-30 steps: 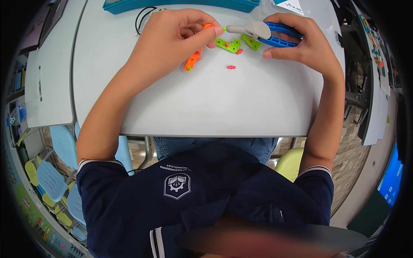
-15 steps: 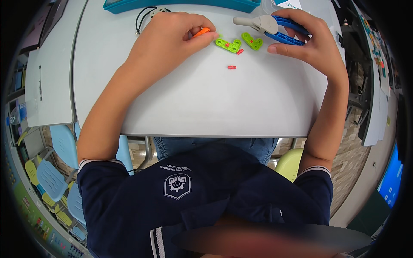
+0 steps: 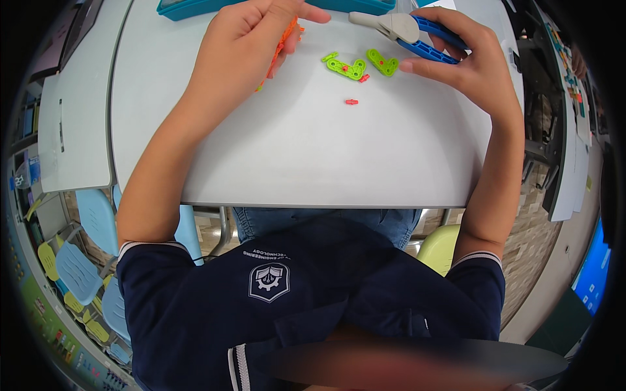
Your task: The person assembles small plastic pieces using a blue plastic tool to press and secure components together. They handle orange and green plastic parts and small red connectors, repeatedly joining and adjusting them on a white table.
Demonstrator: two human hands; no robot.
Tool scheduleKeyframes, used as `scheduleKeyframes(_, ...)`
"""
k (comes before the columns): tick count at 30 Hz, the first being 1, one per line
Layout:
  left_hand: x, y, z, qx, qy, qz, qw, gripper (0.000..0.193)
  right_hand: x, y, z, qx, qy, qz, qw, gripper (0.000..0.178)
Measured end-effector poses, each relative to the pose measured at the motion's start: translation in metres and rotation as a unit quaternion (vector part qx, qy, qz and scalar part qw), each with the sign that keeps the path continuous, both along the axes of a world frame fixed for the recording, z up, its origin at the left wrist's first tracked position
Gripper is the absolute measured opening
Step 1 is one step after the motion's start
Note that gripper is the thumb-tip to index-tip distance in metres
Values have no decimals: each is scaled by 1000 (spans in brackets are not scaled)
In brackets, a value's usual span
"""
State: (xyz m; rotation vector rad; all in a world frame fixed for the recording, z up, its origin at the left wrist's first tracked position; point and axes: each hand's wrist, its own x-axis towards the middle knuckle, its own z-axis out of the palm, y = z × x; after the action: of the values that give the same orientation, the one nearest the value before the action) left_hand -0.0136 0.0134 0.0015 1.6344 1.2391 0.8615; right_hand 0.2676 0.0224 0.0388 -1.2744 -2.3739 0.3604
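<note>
The orange piece (image 3: 285, 44) is in the left hand (image 3: 240, 51), held above the far left of the surface (image 3: 326, 153) and largely hidden by the palm and thumb. A bit of green shows at its near end. The left grip is closed around this piece, with one finger extended to the right; how the hidden fingertips press on it cannot be told.

Across from it, the right hand (image 3: 475, 60) has its grip wrapped around the two blue handles of a pliers-like tool (image 3: 399, 28), which stand parted. The tool's grey head points left, toward the left hand but apart from it.

On the surface between the hands lie two bright green angled pieces. The left one (image 3: 346, 69) has a small green pin (image 3: 330, 57) just beside its far left end and a red pin (image 3: 364, 78) just beside its right end. The right one (image 3: 383, 63) lies near the right hand's thumb, below the tool's head. Another red pin (image 3: 351, 101) lies nearer the person, apart from the rest.

A teal tray (image 3: 189, 8) stands along the far side of the surface. At the near edge sits the person, in a dark navy shirt (image 3: 339, 280) and blue jeans (image 3: 326, 223). Light blue chairs (image 3: 78, 274) stand to the left, and a yellow-green chair (image 3: 439, 249) is near the person's right side.
</note>
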Motion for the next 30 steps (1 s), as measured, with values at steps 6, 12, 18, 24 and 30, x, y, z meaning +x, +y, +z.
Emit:
scheduleKeyframes(6,-4,4,-3,-48,-92,-34,994,51,-19,-3,10,-58,-1,-59,997,51)
scheduleKeyframes(12,-6,3,-6,-88,-121,-37,988,42,-15,-2,8,-63,-30,-72,995,52)
scheduleKeyframes(18,-1,2,-1,-111,-123,-53,985,39,-7,-2,-7,-23,-6,4,1000,59)
scheduleKeyframes(24,-1,3,17,-169,-182,-39,968,37,-1,-2,-4,-37,16,55,998,57)
scheduleKeyframes(30,-1,4,20,-188,-268,-102,940,38,-2,7,-6,-42,158,149,975,65)
